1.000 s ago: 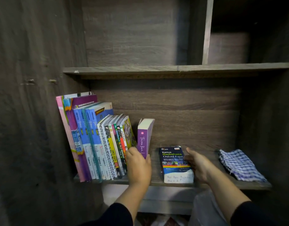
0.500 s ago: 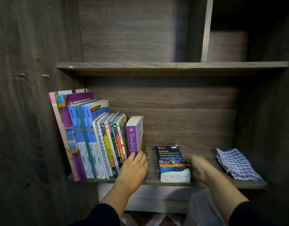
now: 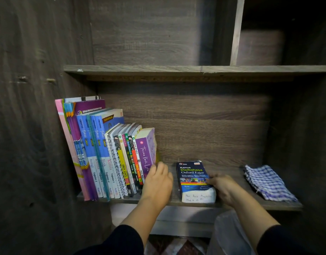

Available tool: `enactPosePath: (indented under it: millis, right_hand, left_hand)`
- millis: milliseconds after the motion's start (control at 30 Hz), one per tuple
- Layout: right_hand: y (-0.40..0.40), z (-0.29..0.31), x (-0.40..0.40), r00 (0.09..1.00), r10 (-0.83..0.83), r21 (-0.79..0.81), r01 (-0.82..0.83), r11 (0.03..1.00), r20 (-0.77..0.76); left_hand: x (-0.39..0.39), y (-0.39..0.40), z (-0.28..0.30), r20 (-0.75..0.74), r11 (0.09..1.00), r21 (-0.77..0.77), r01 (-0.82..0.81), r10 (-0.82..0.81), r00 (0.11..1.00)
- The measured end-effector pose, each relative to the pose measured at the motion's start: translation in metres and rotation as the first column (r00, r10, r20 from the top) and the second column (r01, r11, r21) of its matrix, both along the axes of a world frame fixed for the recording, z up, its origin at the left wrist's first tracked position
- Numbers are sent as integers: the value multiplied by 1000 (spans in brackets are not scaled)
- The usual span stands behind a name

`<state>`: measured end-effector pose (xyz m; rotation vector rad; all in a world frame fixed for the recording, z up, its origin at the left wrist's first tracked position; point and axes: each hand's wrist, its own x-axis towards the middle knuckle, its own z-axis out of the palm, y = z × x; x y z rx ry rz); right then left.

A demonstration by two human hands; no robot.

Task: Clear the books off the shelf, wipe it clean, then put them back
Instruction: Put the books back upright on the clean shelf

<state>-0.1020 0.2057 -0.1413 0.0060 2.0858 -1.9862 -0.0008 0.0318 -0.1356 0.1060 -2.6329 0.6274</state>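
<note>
Where books (image 3: pixel 110 153) stand, dark wooden shelf (image 3: pixel 232 203) shows.

Row of books (image 3: pixel 110 155) upright at left end of shelf (image 3: pixel 280 206) — purple paperback (image 3: pixel 146 153) outermost. Blue dictionary (image 3: pixel 192 178) flat, mid-shelf. Checked cloth (image 3: pixel 267 183) folded, right end.

Dim light, dark vignetted corners, wide-angle bending at edges, slight blur.

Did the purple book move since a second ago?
Yes. The thick purple book leaned right, apart from the row of standing books; now it stands against them, pushed left by the left hand, judged against the wooden shelf.
</note>
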Motion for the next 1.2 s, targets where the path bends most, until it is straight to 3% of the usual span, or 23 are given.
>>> enactPosePath:
  millis: [100, 167, 233, 300, 433, 500, 533, 600, 667, 767, 867, 967, 1067, 1167, 1200]
  right_hand:
    - [0, -4, -3, 1000, -6, 23, 6, 1000, 12]
    - [-1, -6, -5, 1000, -9, 36, 8, 999, 15]
    - [0, -7, -4, 1000, -18, 44, 18, 999, 10]
    - [-2, -7, -6, 999, -47, 63, 47, 997, 0]
    - [-6, -13, -13, 995, -98, 99, 96, 990, 13]
    - [-4, -17, -20, 995, -95, 109, 92, 990, 21]
    - [-2, -17, -21, 996, -90, 119, 87, 989, 25]
    - [2, -17, -21, 997, -69, 91, 66, 994, 32]
    - [8, -16, -19, 997, -36, 2, 36, 999, 65]
    - [16, -16, -16, 996, 31, -84, -24, 996, 82]
    - [23, -15, -11, 993, 96, -158, -85, 984, 63]
    - [26, -13, -5, 983, 173, -226, -154, 962, 65]
    - [26, -9, -2, 982, 183, -241, -167, 956, 46]
    - [22, -3, -2, 986, 166, -281, -159, 947, 4]
    - [20, 0, -2, 988, 153, -300, -150, 942, -11]
  left_hand:
    - [-4, 10, 4, 18, 993, 101, 64, -66, 998]
    - [-11, 19, 3, 42, 935, 351, 51, -70, 997]
    - [-21, 26, -2, 84, 746, 666, -31, -33, 996]
    - [-29, 32, -8, 177, 508, 849, -147, -11, 984]
    - [-37, 35, -9, 210, 342, 918, -200, 8, 978]
    - [-42, 34, -5, 163, 209, 964, -162, 10, 987]
    - [-45, 33, -4, 129, 108, 985, -131, 24, 991]
    - [-46, 31, 0, 52, -180, 983, -44, 39, 998]
    - [-44, 29, 4, 30, -444, 896, 1, 65, 997]
    - [-44, 26, 2, 28, -634, 773, 23, 70, 997]
    - [-43, 24, 6, 11, -723, 690, 39, 65, 998]
    - [-37, 29, 13, 33, -731, 682, -12, 14, 999]
    - [-34, 34, 19, 56, -607, 794, -43, 3, 998]
    - [-37, 33, 29, -35, -515, 856, 51, 41, 999]
    - [-37, 31, 34, -75, -447, 889, 101, 76, 994]
